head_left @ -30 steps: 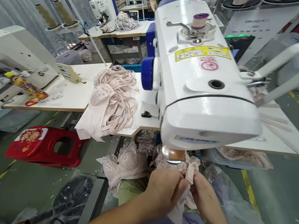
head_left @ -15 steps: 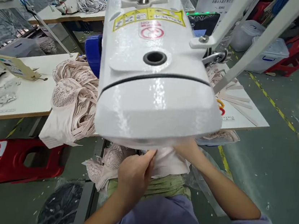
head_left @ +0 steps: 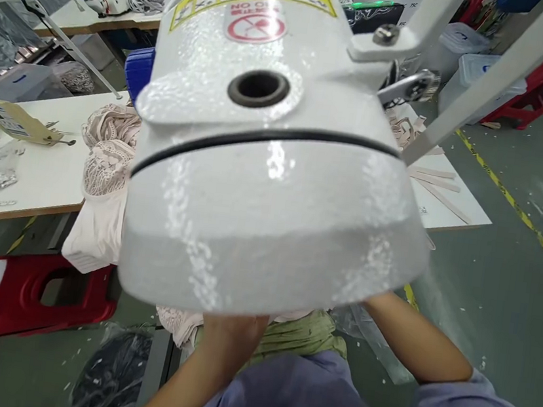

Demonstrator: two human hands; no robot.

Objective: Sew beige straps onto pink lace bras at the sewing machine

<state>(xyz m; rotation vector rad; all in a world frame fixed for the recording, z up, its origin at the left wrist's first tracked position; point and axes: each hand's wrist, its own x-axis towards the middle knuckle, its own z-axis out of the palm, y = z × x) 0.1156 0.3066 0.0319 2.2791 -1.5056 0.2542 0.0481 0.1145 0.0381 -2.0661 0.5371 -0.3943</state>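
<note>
The white sewing machine head (head_left: 260, 215) fills the middle of the view and covers most of what my hands are doing. Only the back of my left hand (head_left: 235, 331) shows below its lower edge, the fingers tucked up underneath. My right forearm (head_left: 413, 343) reaches in under the machine from the right, and the hand itself is hidden. A bit of pale pink lace fabric (head_left: 178, 319) hangs just left of my left hand. Olive green cloth (head_left: 305, 333) lies between my arms.
A heap of pink lace garments (head_left: 107, 150) lies on the white table (head_left: 32, 174) to the left. Pale strips (head_left: 439, 184) lie on the table's right side. A red stool (head_left: 17, 294) and a dark plastic bag (head_left: 106, 375) sit on the floor at left. Plastic bins (head_left: 471, 63) stand at the back right.
The camera has moved closer to the machine head, which now hides both hands' fingers and the pink piece they held. My hands have gone further in under it.
</note>
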